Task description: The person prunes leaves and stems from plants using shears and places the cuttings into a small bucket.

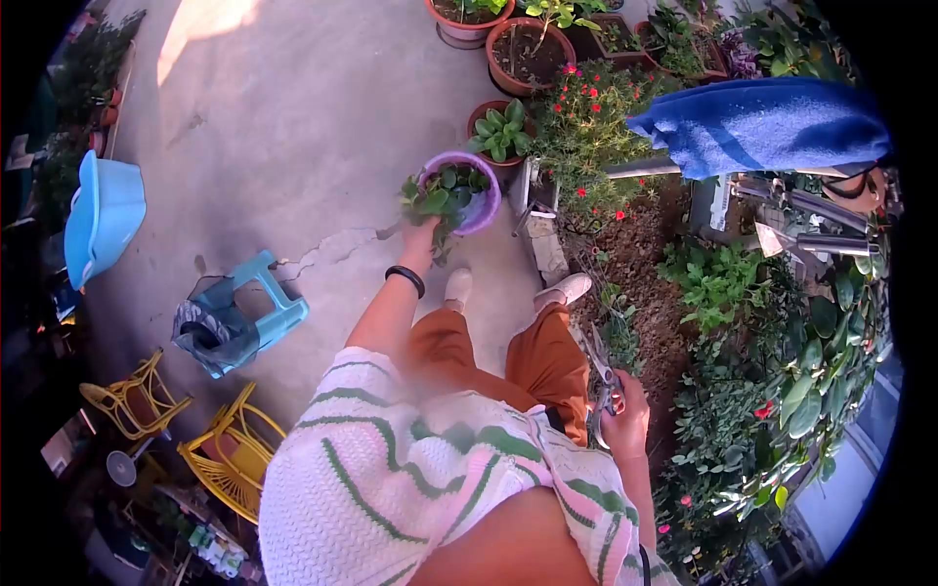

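Observation:
My left hand (422, 234) reaches forward to the near left side of a purple bucket (493, 200). It appears closed around green leafy stems (433, 197), though the leaves partly cover my fingers. Some leaves lie inside the bucket and others hang out over its rim. On the right, beside my thigh, my right hand (630, 415) grips a pair of scissors (605, 384). Their blades point forward, away from me, over the edge of the soil bed.
Potted plants (500, 129) line the front right. A planting bed (640, 254) with red flowers runs along my right, below a blue towel (762, 127) on a bar. Leftward stand a blue stool (259, 313), a blue tub (106, 215) and yellow chairs (230, 454).

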Available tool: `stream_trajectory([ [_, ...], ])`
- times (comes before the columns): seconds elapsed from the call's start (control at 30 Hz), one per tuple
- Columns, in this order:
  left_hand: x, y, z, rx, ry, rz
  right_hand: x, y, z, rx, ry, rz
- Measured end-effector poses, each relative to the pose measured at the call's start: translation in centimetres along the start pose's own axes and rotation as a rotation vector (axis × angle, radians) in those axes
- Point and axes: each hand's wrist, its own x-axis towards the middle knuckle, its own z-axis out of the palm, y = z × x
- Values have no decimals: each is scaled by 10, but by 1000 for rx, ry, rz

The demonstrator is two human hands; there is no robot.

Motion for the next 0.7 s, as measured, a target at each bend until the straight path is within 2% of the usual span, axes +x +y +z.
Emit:
stream_trajectory([
  [0.03, 22, -17, 1, 28, 43, -52, 3, 12, 9, 20, -65, 69],
  [0.07, 45, -38, 3, -31, -26, 70, 7, 27, 20, 102, -76, 121],
  [0.17, 85, -39, 14, 103, -145, -197, 27, 39, 35, 56, -134, 155],
  [0.2, 113, -61, 19, 3, -114, -114, 37, 38, 37, 56, -150, 151],
  [0.23, 118, -55, 25, -27, -150, -163, 45, 43, 40, 79, -157, 188],
  [0.3, 151, -71, 33, -86, -125, -84, 51, 54, 47, 123, -172, 269],
  [0.33, 160, -73, 35, -98, -148, -141, 52, 69, 52, 70, -170, 257],
  [0.37, 166, -76, 43, -59, -13, -134, 53, 76, 54, 68, -174, 264],
  [0.43, 171, -80, 46, -117, 18, 12, 60, 82, 56, 69, -168, 266],
  [0.47, 162, -77, 55, -76, 218, -54, 62, 79, 56, 56, -150, 266],
  [0.57, 233, -167, 3, 312, 126, 148, 64, 77, 52, 54, -159, 269],
  [0.6, 238, -192, -7, 389, 136, 224, 67, 66, 47, 80, -173, 298],
  [0.67, 206, -204, -24, 439, -3, 200, 64, 59, 46, 129, -126, 251],
  [0.7, 170, -190, -19, 414, 1, 70, 62, 58, 43, 148, -80, 233],
])
